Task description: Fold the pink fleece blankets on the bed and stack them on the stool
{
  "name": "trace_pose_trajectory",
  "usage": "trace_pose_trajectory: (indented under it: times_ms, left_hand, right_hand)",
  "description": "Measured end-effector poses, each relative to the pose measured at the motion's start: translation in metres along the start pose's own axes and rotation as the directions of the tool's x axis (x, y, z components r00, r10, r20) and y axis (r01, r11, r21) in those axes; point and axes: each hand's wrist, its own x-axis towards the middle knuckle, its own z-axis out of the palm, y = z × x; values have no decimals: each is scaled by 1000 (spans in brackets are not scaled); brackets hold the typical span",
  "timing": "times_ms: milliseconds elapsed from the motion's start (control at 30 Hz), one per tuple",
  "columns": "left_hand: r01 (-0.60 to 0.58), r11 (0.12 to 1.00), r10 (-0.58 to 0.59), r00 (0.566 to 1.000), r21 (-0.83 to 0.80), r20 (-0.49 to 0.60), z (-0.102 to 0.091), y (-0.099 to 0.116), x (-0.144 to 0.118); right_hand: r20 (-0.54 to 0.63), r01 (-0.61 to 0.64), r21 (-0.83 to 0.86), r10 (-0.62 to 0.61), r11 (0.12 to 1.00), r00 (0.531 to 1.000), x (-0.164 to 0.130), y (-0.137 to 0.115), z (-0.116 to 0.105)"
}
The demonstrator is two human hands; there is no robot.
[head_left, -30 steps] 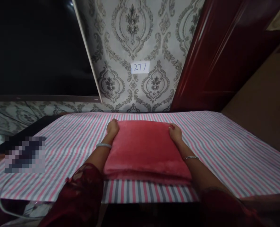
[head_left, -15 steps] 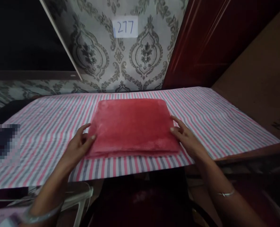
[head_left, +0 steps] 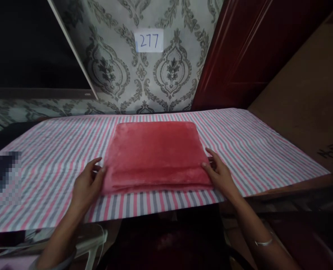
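Note:
A folded red plush cloth (head_left: 156,153) lies flat in the middle of a table covered by a pink, grey and white striped sheet (head_left: 253,150). My left hand (head_left: 87,183) rests on the sheet at the cloth's near left corner, fingers spread and touching its edge. My right hand (head_left: 219,174) touches the near right corner, fingers apart. Neither hand holds anything.
A patterned grey wallpaper wall with a paper tag reading 277 (head_left: 149,40) rises behind the table. A dark red door (head_left: 247,52) stands at the back right, a dark screen (head_left: 23,45) at the back left. A blurred dark object (head_left: 3,178) lies at the table's left end.
Both hands slid from the cloth's far corners back along its sides to the near corners. The view tilted down and the cloth stayed flat.

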Motion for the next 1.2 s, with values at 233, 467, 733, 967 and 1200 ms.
trace_pose_trajectory:
  times_ms: [233,467,733,967,1200]
  left_hand:
    - [-552,770,574,818,318,30,13,81,-1]
    - [-579,721,529,815,382,237,75,44,-2]
    - [-589,698,573,800,407,177,78,37,-2]
    - [-762,515,758,619,392,208,53,-2,-13]
    - [-694,538,724,671,478,160,31,-42,-19]
  right_hand:
    - [79,423,-374,-426,825,901,13,-92,15]
    - [330,414,-560,-266,717,906,9,-52,60]
    - [277,449,-485,-355,750,893,8,-40,65]
    - [344,567,-370,-458,736,819,-20,-36,33]
    - [197,510,-317,-470,800,860,-45,1,15]
